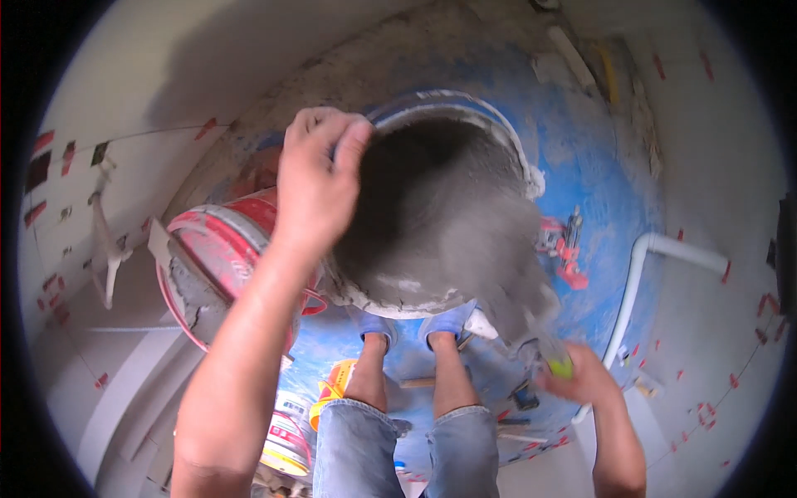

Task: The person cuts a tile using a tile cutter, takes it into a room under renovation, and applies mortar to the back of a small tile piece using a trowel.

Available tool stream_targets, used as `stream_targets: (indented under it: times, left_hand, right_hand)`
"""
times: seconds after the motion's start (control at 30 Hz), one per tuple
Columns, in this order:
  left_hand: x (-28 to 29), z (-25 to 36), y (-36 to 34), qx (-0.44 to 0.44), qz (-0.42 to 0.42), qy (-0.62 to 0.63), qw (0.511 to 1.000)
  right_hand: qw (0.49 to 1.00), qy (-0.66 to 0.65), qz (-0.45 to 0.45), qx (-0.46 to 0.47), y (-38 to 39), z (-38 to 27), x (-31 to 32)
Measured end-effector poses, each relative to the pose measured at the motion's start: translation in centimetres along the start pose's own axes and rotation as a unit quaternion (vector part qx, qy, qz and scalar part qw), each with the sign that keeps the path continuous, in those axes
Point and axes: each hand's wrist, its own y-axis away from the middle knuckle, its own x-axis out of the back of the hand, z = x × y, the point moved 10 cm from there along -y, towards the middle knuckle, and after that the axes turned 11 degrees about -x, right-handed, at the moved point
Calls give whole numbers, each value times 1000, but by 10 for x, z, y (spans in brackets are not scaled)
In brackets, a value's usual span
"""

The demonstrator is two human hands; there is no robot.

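A: What took up the most room?
B: The blue floor [602, 191], and then the big bucket [398, 311] standing on it, with grey mortar [394, 207] inside.
A: What came next in size?
B: A red bucket [228, 236], left of the big bucket and partly hidden by the person's arm.
A: And the mortar-laden tool [529, 305]?
B: Blurred, it crossed the big bucket's near-right edge. Its long axis slanted from over the mortar outward, down to the right.
A: Which hand was nearer?
B: The right hand [573, 373], just outside that edge, its fingers closed round the handle. From there, the loaded end lay forward and left, toward the bucket.
A: The left hand [324, 158]?
B: At the big bucket's far-left edge, fingers curled; whether it gripped anything could not be told.
A: Anything smaller?
B: A red implement [570, 259], right of the big bucket.
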Motion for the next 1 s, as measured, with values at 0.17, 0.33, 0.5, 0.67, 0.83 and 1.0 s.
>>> stream_targets:
  times: [0.17, 0.33, 0.5, 0.67, 0.83, 1.0]
  left_hand:
    - [8, 59, 43, 191, -45, 287, 938]
    - [-5, 148, 68, 112, -87, 344, 928]
    - [39, 183, 129, 237, -17, 416, 878]
    - [143, 241, 181, 216, 118, 419, 874]
    - [279, 314, 260, 333, 11, 476, 814]
    - [371, 347, 421, 528, -66, 455, 714]
  right_hand:
    - [952, -261, 81, -141, 142, 43, 15]
    - [932, -289, 181, -123, 213, 2, 50]
    - [932, -284, 218, -54, 233, -78, 79]
    - [935, -292, 202, 19, 252, -165, 89]
    - [958, -229, 167, 43, 262, -240, 70]
    - [948, 61, 267, 165, 290, -305, 31]
